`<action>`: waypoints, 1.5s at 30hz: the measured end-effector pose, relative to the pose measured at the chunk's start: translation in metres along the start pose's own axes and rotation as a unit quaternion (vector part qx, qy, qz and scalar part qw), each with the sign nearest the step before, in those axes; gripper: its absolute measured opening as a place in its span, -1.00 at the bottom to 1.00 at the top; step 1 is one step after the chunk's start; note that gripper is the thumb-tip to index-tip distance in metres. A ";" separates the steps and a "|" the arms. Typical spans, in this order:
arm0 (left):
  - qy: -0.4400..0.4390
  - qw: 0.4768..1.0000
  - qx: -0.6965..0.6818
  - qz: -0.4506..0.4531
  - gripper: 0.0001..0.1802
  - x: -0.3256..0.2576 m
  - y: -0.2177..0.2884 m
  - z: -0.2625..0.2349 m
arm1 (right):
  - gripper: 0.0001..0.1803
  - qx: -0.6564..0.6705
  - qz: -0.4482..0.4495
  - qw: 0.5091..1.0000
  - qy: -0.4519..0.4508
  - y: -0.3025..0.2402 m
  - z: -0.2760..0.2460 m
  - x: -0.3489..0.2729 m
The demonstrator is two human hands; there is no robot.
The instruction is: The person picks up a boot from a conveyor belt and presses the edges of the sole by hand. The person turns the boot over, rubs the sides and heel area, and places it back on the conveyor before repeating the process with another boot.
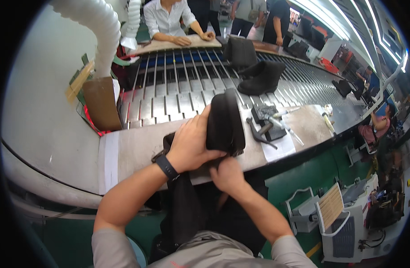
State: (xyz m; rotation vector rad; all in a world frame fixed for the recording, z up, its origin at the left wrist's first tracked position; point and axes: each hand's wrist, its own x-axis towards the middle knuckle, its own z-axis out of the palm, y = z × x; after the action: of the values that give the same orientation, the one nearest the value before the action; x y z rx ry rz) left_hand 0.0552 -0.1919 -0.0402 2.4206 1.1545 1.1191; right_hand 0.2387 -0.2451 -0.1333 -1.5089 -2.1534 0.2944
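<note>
One black boot (226,120) is held up over the near edge of the pale bench (138,152). The left hand (191,140) clasps its side, thumb lying near the lower end; the right hand (229,175) is curled just beneath – too blurred for me to tell whether it pinches anything. I'd judge this to be handwork at that lower end, the next move calling for a steady left hold and careful right fingers. The boot looks matte, thick-soled and rounded. Beyond, a second boot (261,78) rests on shiny, hard metal slats (178,98) – a dark-headed hammer (260,132) lies nearer.
</note>
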 end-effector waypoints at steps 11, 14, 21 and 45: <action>-0.024 0.996 0.005 -0.089 0.28 0.023 -0.003 0.003 | -0.47 0.146 -0.132 0.932 0.305 -0.041 -0.146 0.064; -0.023 0.995 -0.001 -0.096 0.28 0.022 -0.003 0.001 | -0.40 0.133 -0.108 0.965 0.197 -0.050 -0.153 0.087; 0.002 0.997 0.028 -0.070 0.21 0.023 -0.011 0.005 | -0.46 0.177 -0.083 0.973 0.125 -0.047 -0.170 0.113; -0.066 0.989 -0.058 -0.123 0.19 0.048 -0.051 0.003 | -0.34 -0.121 -0.195 0.953 0.197 -0.056 -0.123 0.142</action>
State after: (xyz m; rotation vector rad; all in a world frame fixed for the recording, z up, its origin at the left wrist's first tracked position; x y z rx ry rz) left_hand 0.0478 -0.1223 -0.0415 2.1588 1.2651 0.9108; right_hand 0.2172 -0.1465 0.0349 -1.1027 -2.1436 -0.3885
